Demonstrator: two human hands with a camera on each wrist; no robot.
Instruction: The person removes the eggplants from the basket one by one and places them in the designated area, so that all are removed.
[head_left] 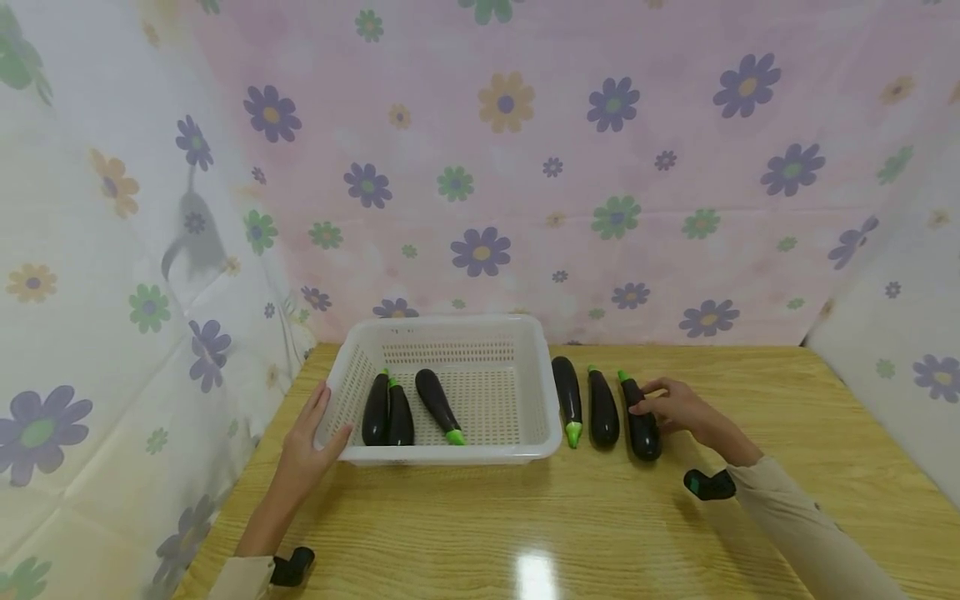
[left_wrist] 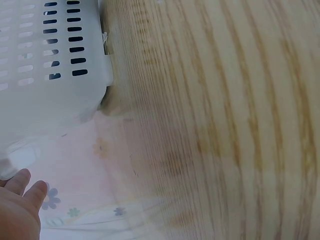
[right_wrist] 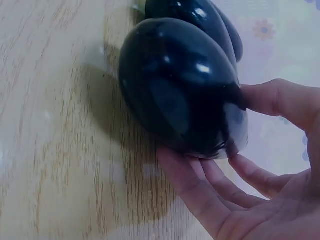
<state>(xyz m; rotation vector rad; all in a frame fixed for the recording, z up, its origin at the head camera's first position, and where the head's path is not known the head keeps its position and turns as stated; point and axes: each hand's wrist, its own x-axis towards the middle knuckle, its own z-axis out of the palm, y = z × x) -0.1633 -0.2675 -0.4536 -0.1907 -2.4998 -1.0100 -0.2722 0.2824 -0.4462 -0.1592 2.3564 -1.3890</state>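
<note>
Head view, looking down at a wood-grain table (head_left: 600,533): a white perforated basket (head_left: 450,454) sits toward its far edge, left of centre, holding three glossy dark eggplants. Two of them, a left-hand pair (head_left: 377,417), lie side by side near the basket's left wall; a slanted eggplant (head_left: 435,398) lies nearer the middle, green stem end toward the front rim.

Three more lie in a row on the table, right of the basket: a first eggplant (head_left: 567,392) just beside its right wall, a middle eggplant (head_left: 603,417), and the rightmost eggplant (head_left: 643,443), its rounded end toward the table's near edge.

The right hand (head_left: 678,408) grips that rightmost one; the right wrist view shows fingers (right_wrist: 195,192) along one side and another digit opposite. The left hand (head_left: 303,446) has its fingers extended against the basket's front-left corner (resting or pressing, I cannot tell).

The skin looks slick and the rounded end heavier, so the hold probably works best wrapped close to that bulge, fingertips tucked under the curve. Lifting straight up first should spare the middle eggplant a knock. Light steadying seems enough at the basket; a hard push could slide it into the first eggplant.
</note>
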